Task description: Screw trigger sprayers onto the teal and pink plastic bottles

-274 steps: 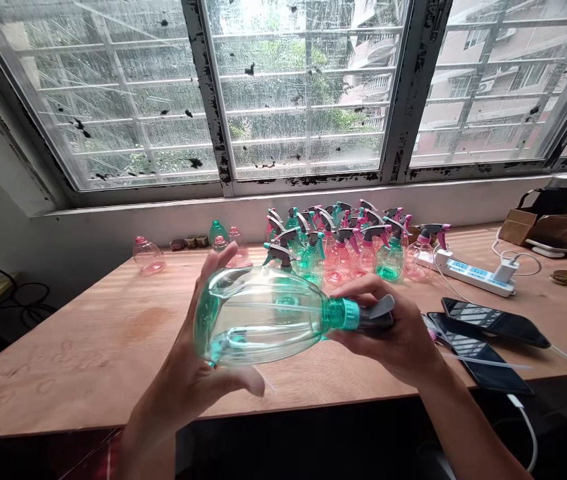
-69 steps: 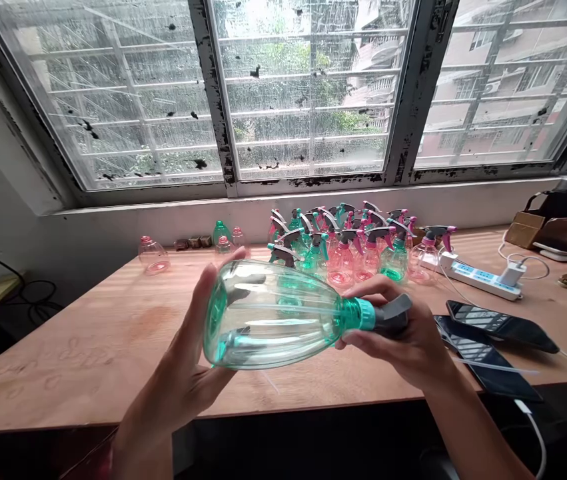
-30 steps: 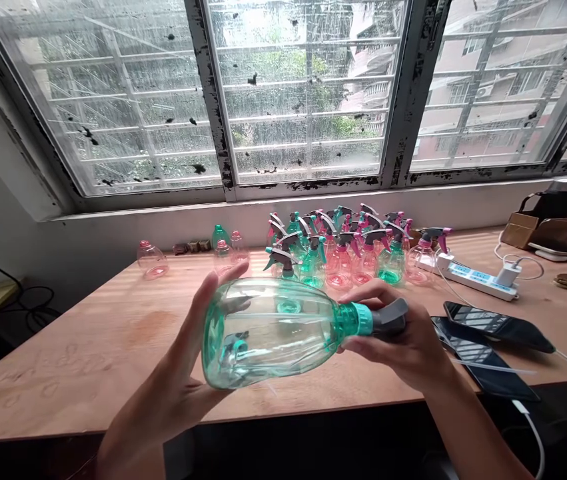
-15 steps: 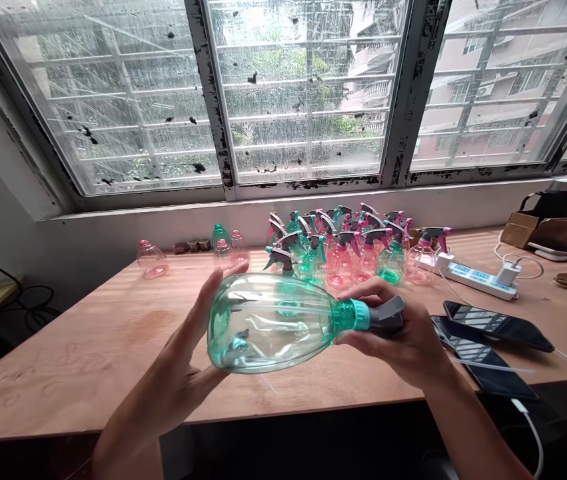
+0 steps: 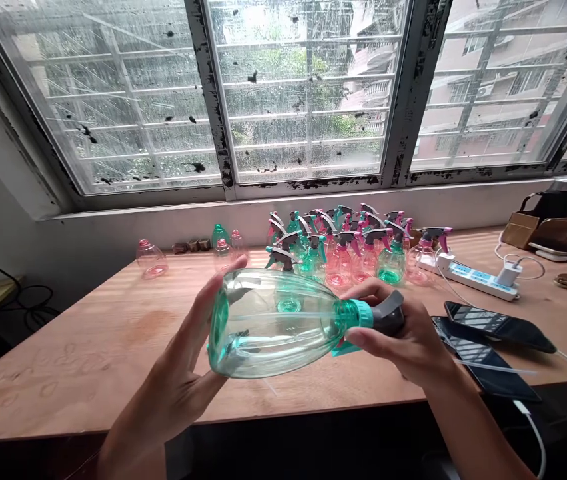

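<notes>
A clear green spray bottle (image 5: 273, 333) lies sideways in the air above the table, its base to the left. My left hand (image 5: 183, 367) is wrapped round the base, thumb below and fingers above. At the other end my right hand (image 5: 403, 340) grips the grey and teal spray head (image 5: 363, 315), with thumb and fingers about its collar. A thin tube runs lengthwise inside the bottle. Behind it stand several green and pink spray bottles (image 5: 343, 263) with their trigger heads on.
Headless bottles, such as a pink one (image 5: 152, 260), stand at the back left of the wooden table (image 5: 63, 353). Two phones (image 5: 498, 327) with a thin tube across them, a white power strip (image 5: 478, 279) and a brown box (image 5: 538, 230) are on the right.
The spray bottle has rolled a little about its length, and its teal trigger now shows below the collar. Both hands still hold it, shifted slightly.
</notes>
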